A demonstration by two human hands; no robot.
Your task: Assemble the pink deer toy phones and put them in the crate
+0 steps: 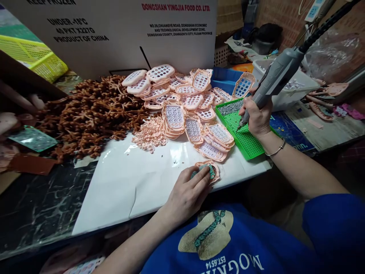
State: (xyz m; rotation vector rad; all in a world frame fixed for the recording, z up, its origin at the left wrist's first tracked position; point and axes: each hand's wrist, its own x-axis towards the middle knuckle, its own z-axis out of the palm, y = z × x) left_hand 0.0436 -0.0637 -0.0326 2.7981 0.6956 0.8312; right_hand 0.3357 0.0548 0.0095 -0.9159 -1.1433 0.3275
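- Currently the left hand [186,194] lies at the near edge of the white sheet [128,179], fingers loosely curved, fingertips pinning a pink shell [214,176] flat; a green board [210,170] sits inside the shell.
- The right hand [256,116] is wrapped tight around the electric screwdriver [278,74], in a pen-style grip low on the barrel.
- The driver's long axis runs from upper right down to lower left, and its tip [238,128] touches the green tray [248,146].
- Key relation: the pinned shell lies toward the body and to the left of the driver tip, across the tray's near-left corner. They are near each other but apart.
- The right hand is the one nearer the tray, the left the one nearer the shell.
- The shell peeks out just beyond the left fingertips, on their right side. Its long axis I cannot tell, as the fingers cover most of it.
- A screw heap [229,107] fills the tray's far end, just up-left of the tip.
- Whether a screw sits on the tip is too small to tell.
- A pile of pink shells [188,102] lies between the hands and the cardboard box [114,34].
- Brown rubber parts [91,110] are heaped well to the left.
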